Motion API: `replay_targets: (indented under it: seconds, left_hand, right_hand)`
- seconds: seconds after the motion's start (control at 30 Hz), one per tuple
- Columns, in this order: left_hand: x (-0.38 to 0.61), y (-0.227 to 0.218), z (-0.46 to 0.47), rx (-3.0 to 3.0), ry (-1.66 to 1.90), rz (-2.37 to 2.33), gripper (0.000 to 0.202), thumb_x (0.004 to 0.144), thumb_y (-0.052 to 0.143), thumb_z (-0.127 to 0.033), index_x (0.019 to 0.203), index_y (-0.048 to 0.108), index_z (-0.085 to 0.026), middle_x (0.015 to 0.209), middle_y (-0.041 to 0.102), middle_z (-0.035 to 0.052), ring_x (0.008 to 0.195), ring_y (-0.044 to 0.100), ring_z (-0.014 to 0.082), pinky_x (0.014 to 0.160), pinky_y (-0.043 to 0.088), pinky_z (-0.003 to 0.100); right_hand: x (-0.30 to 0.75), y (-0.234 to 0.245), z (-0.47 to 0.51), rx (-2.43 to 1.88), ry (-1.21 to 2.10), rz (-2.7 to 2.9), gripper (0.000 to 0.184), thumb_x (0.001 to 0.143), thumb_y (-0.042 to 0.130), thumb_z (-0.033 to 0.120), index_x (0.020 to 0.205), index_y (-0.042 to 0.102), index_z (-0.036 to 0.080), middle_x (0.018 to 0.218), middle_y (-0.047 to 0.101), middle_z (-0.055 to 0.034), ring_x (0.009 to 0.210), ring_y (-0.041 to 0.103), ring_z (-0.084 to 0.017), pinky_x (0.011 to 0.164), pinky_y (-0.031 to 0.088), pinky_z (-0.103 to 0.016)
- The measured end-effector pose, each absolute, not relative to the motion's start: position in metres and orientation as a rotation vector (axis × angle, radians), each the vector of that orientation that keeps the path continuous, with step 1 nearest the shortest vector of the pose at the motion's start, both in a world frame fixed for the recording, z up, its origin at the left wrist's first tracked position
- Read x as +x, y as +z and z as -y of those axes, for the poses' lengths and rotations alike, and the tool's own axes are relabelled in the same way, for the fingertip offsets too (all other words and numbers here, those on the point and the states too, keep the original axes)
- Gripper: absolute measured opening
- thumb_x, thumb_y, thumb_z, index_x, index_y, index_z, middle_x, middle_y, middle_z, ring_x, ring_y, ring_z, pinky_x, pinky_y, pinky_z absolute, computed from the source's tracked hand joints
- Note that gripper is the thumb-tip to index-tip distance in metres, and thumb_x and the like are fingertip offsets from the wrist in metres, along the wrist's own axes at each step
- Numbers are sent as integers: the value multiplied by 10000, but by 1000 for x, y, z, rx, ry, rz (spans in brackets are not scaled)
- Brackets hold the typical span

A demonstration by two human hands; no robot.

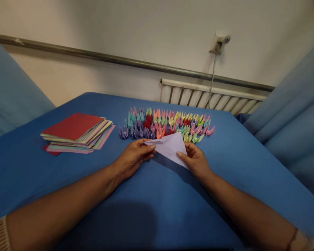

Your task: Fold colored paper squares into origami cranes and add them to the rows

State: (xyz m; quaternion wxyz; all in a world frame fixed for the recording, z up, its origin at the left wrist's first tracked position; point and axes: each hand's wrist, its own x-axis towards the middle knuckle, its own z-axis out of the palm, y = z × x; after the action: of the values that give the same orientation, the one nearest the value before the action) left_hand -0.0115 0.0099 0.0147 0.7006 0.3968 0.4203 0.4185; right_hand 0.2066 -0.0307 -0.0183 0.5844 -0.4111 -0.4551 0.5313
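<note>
A pale lilac sheet of origami paper (170, 148), partly folded into a pointed shape, is held up over the blue table. My left hand (136, 155) pinches its narrow left corner between thumb and fingers. On the opposite side, my right hand (197, 158) grips the wider edge, with the thumb on top and the fingers behind. Just beyond the paper stand rows of small folded paper cranes (170, 120) in purple, blue, red, pink, yellow and green. The paper covers part of the front row.
A stack of coloured paper sheets (73, 127), red on top, lies on the left of the blue table (115, 216). Behind are a wall with a metal rail (120, 59), a radiator (211, 94) and a plugged-in cord (214, 69). Blue curtains (295, 104) hang at both sides.
</note>
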Motion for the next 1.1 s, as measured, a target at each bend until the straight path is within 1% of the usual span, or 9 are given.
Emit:
replay_targets:
  seconds: [0.1, 0.2, 0.27, 0.33, 0.4, 0.57, 0.8, 1.0, 1.1]
  left_hand:
    - [-11, 16, -8, 835, 933, -925, 299, 671, 836, -160, 932, 691, -148, 770, 679, 7, 650, 633, 81, 647, 539, 172]
    - [-9, 16, -5, 854, 884, -914, 308, 682, 837, -198, 955, 708, -137, 829, 697, 23, 670, 634, 85, 648, 531, 177]
    - [-7, 16, -3, 882, 869, -899, 301, 694, 830, -235, 952, 713, -133, 861, 710, 37, 726, 648, 106, 670, 524, 190]
    - [-6, 15, -1, 923, 865, -889, 289, 702, 821, -273, 930, 713, -133, 873, 719, 47, 767, 655, 132, 694, 520, 215]
    - [-6, 15, 1, 976, 859, -894, 280, 695, 818, -294, 899, 707, -136, 835, 715, 39, 740, 645, 137, 676, 511, 230]
    - [1, 13, 6, 1179, 803, -964, 245, 698, 784, -319, 819, 684, -131, 662, 648, -5, 553, 541, 93, 527, 425, 205]
    - [12, 3, 5, 1326, 705, -991, 256, 710, 741, -365, 800, 677, -134, 665, 647, 0, 541, 540, 101, 523, 427, 220]
    - [11, 0, 5, 1352, 680, -968, 238, 733, 727, -369, 794, 683, -143, 665, 653, 7, 533, 540, 105, 527, 435, 228]
    - [10, 1, 5, 1356, 694, -967, 221, 751, 713, -364, 789, 683, -148, 659, 653, 11, 535, 547, 111, 529, 442, 232]
  right_hand:
    - [206, -22, 32, -954, 1229, 1060, 299, 666, 831, 345, 809, 603, 214, 764, 669, 24, 689, 595, -129, 681, 464, -263]
    - [203, -25, 33, -934, 1278, 1114, 284, 670, 829, 338, 777, 598, 213, 740, 655, 32, 678, 587, -126, 684, 465, -268]
    - [201, -25, 35, -918, 1377, 1172, 310, 648, 843, 336, 829, 623, 214, 791, 673, 22, 722, 607, -139, 732, 481, -292]
    - [200, -24, 37, -911, 1491, 1214, 413, 617, 861, 340, 947, 645, 217, 898, 699, 0, 797, 631, -161, 790, 492, -327]
    - [200, -22, 38, -930, 1537, 1215, 479, 610, 865, 360, 1009, 643, 214, 940, 703, -17, 825, 641, -176, 797, 498, -342]
    - [204, -11, 36, -1054, 1474, 1133, 385, 628, 848, 399, 906, 671, 200, 842, 693, -13, 722, 634, -152, 694, 494, -299]
    - [207, -4, 28, -1149, 1474, 1258, 301, 628, 838, 413, 736, 685, 178, 677, 672, 6, 586, 586, -115, 591, 450, -261]
    - [220, 2, 25, -1153, 1654, 1313, 336, 660, 817, 475, 763, 706, 175, 677, 680, 3, 576, 581, -115, 592, 442, -255]
    - [228, 6, 24, -1095, 1790, 1292, 452, 743, 702, 612, 829, 732, 169, 726, 704, -36, 626, 623, -148, 611, 459, -272]
